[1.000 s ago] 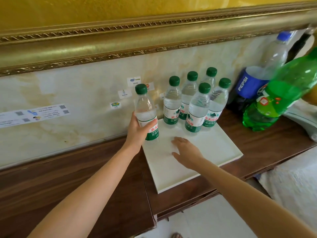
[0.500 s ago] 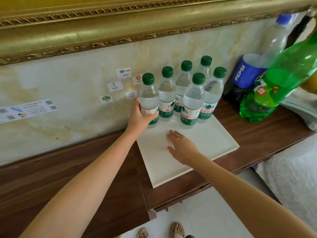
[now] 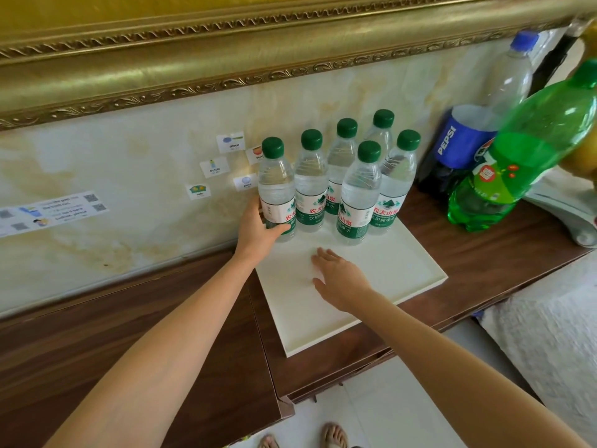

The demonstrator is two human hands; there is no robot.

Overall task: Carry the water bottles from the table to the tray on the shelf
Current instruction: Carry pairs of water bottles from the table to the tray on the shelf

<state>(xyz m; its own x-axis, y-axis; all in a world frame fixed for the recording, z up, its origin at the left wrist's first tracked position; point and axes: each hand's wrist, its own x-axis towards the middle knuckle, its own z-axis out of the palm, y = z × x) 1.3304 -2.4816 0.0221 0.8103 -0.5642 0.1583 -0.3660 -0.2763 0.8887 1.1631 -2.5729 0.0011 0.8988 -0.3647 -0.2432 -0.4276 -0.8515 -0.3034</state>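
Note:
Several clear water bottles with green caps stand upright at the back of a white tray [image 3: 403, 279] on the wooden shelf. My left hand [image 3: 258, 227] grips the leftmost bottle [image 3: 276, 185] around its label, at the tray's back left corner, touching the row of the others [image 3: 360, 195]. My right hand [image 3: 339, 278] lies flat with straight fingers on the bare tray floor in front of the bottles. It holds nothing.
A big Pepsi bottle [image 3: 465, 147] and a big green soda bottle [image 3: 517, 160] stand right of the tray. A marble wall with small word stickers [image 3: 214, 166] rises behind. The dark wooden shelf [image 3: 129, 334] runs left; its front edge drops to a tiled floor.
My left hand has slid its bottle right and back until it stands against the other bottles. My right hand stayed flat on the tray.

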